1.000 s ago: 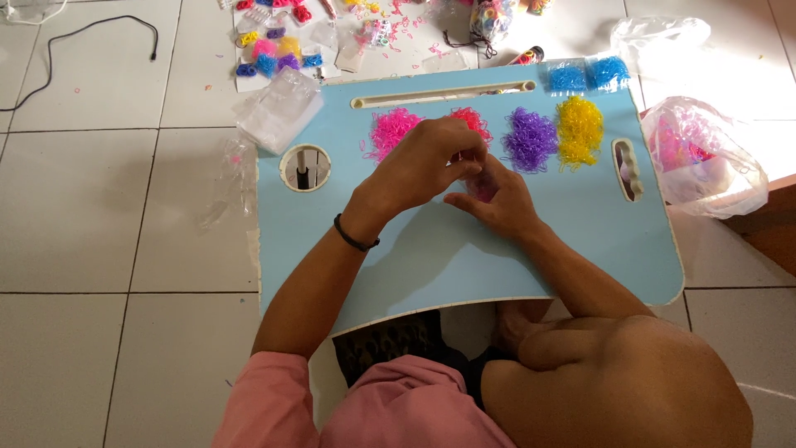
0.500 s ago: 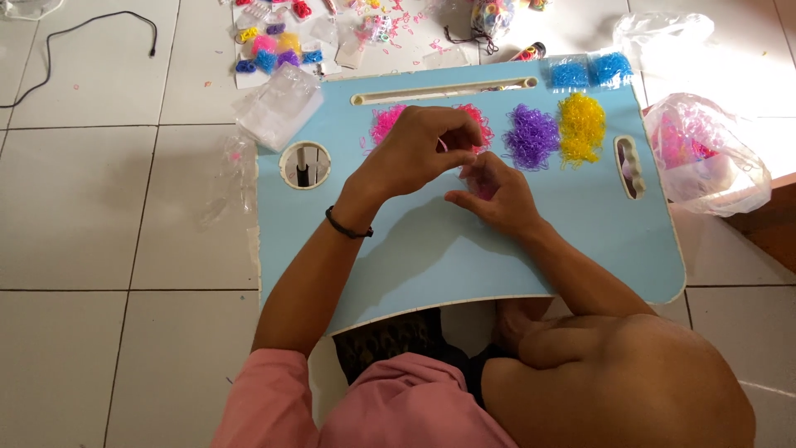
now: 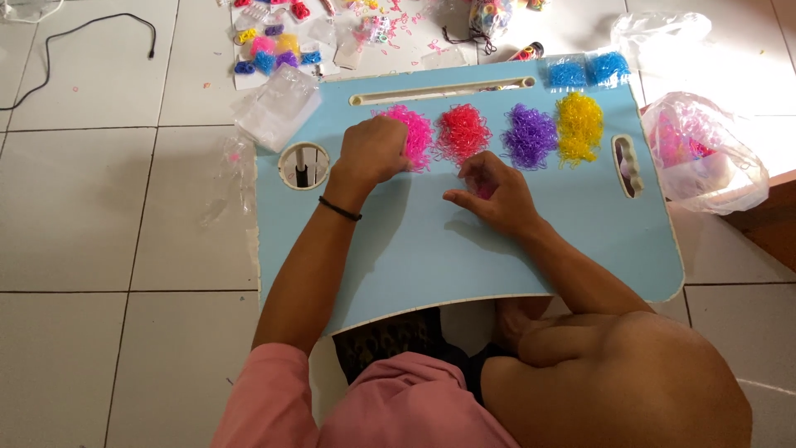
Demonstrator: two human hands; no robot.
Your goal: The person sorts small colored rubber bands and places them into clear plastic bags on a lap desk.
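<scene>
Left hand (image 3: 375, 151) of mine sits curled at the upper middle of the frame, knuckles up, fingers bunched down on the near edge of the pink pile (image 3: 412, 133) of tiny rubber bands — whether I have pinched any I cannot tell, since the fingertips are hidden under the hand. My right hand (image 3: 491, 192) rests just right of centre, below the red pile (image 3: 463, 133), half-closed, with thumb and forefinger nipped on what looks like a few pinkish bands, too small to make out clearly. Both piles lie on the blue lap table (image 3: 431, 249), in a row with a purple pile (image 3: 531, 136) and a yellow pile (image 3: 579, 126) further right, each heap apart from its neighbour. I judge these bands to be nearly weightless, soft and stretchy, with nothing to break, yet springy and tangled — lift one and its neighbours may trail along or flick away. A light fingertip pinch at the loose edge of a heap seems the best hold, not a grab into the middle. At the right edge of the frame a clear plastic bag (image 3: 705, 153) holds more pink bands, and at upper left a stack of small clear bags (image 3: 278, 104) lies on the floor tiles.
</scene>
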